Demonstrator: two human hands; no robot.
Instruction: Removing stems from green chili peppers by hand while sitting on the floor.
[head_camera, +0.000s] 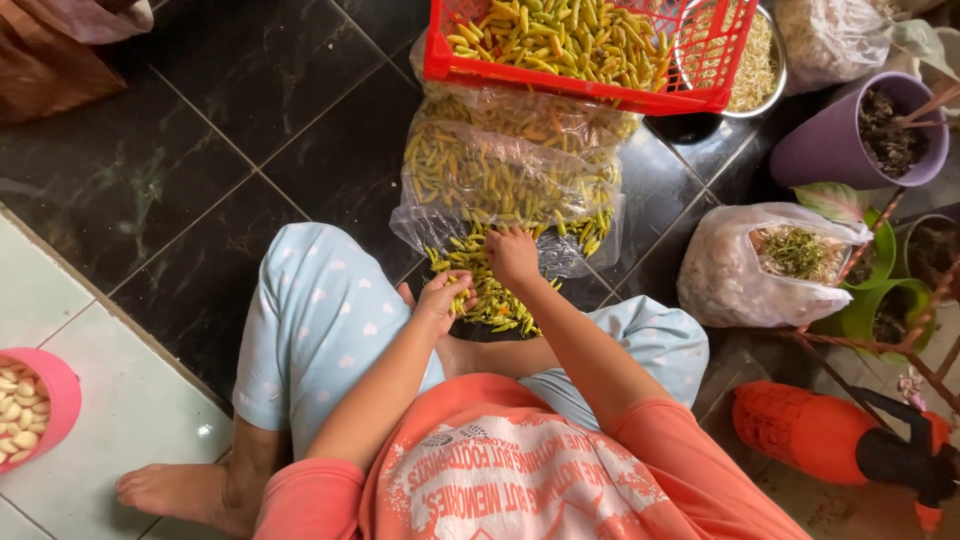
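Chilies (490, 290) lie heaped on the dark floor tiles (250, 110) between our knees, spilling from a clear plastic bag (510, 170). Our left hand (442, 297) pinches one small chili; our right hand (513, 255) rests curled on the pile, its grip hidden. We judge sorting is underway, one pod at a time. Farther off stands a red crate (590, 60) of chilies.

Wore orange short-sleeved shirt (520, 480) with white printed lettering across front. Pale blue knee-length shorts (320, 320) dotted with small white hearts. Arms bare below sleeves. Feet bare, no shoes.
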